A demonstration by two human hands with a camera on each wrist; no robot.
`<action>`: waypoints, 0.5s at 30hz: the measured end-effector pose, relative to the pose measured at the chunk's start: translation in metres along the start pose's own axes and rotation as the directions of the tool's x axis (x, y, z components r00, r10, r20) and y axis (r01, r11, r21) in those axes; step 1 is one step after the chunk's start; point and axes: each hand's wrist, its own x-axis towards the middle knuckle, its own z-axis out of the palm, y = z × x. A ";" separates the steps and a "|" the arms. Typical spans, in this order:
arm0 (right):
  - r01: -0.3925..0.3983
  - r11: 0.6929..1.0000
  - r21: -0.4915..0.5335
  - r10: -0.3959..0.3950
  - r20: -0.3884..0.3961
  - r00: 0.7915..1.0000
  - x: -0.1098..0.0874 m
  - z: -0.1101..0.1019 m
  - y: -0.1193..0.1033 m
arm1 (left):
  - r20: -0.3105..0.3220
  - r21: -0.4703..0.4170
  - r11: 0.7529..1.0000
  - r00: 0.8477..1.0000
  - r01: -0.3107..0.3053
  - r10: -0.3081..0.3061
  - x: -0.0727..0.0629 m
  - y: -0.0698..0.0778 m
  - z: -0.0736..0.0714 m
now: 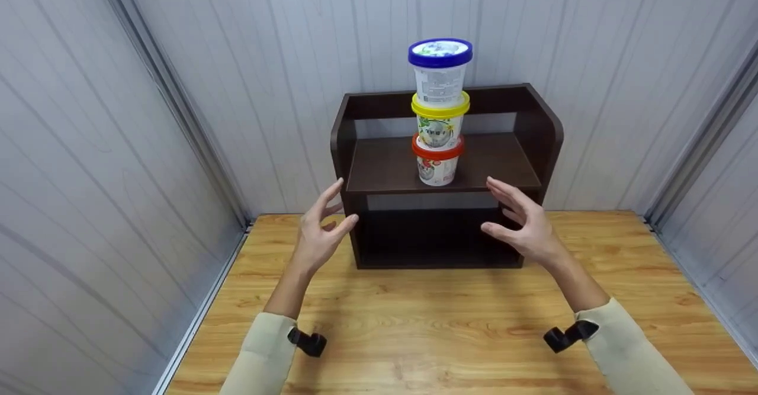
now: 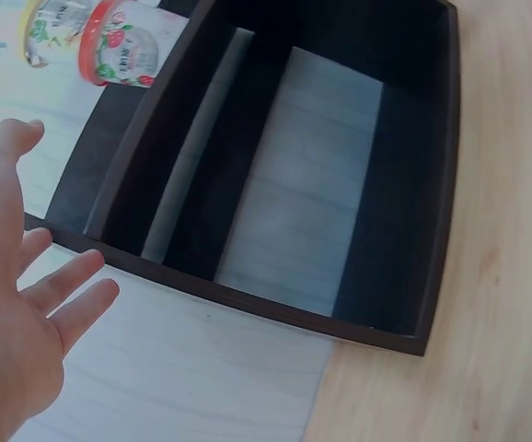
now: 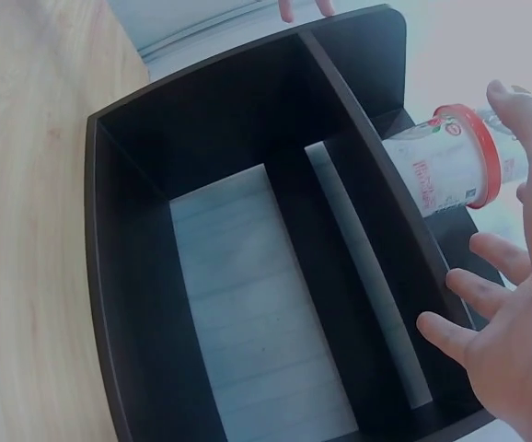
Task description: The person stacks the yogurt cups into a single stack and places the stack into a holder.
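Observation:
Three lidded paper tubs stand stacked on the upper board of a dark brown shelf [image 1: 385,164]. At the bottom is the red-lidded tub [image 1: 437,171], then the yellow-lidded tub [image 1: 438,131], with the blue-lidded tub [image 1: 440,84] on top. My left hand [image 1: 320,232] is held in the air before the shelf's left side, fingers spread and thumb apart, holding nothing. Mirroring it, my right hand [image 1: 527,226] hovers before the right side with relaxed, parted fingers. Both hands are apart from the stack. In the right wrist view the red-lidded tub [image 3: 441,161] shows beyond my right thumb.
The shelf stands on a wood-grain tabletop [image 1: 414,324], its lower compartment [image 1: 438,235] open at the front. Pale panel walls rise behind and on both sides. A small black camera is strapped to each sleeve [image 1: 266,339].

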 end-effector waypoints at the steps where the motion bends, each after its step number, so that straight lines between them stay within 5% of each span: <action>1: 0.002 1.000 -0.005 -0.002 0.001 1.000 -0.002 0.000 0.002 | 0.014 0.008 1.000 1.000 0.008 -0.008 -0.003 -0.001 0.001; 8: 0.006 0.999 -0.040 -0.006 0.016 1.000 -0.017 -0.001 0.017 | 0.143 0.057 0.997 0.988 0.050 -0.057 -0.020 -0.012 0.007; 15: 0.003 0.996 -0.085 0.003 0.062 0.998 -0.031 -0.005 0.032 | 0.284 0.064 0.993 0.952 0.101 -0.115 -0.033 -0.021 0.006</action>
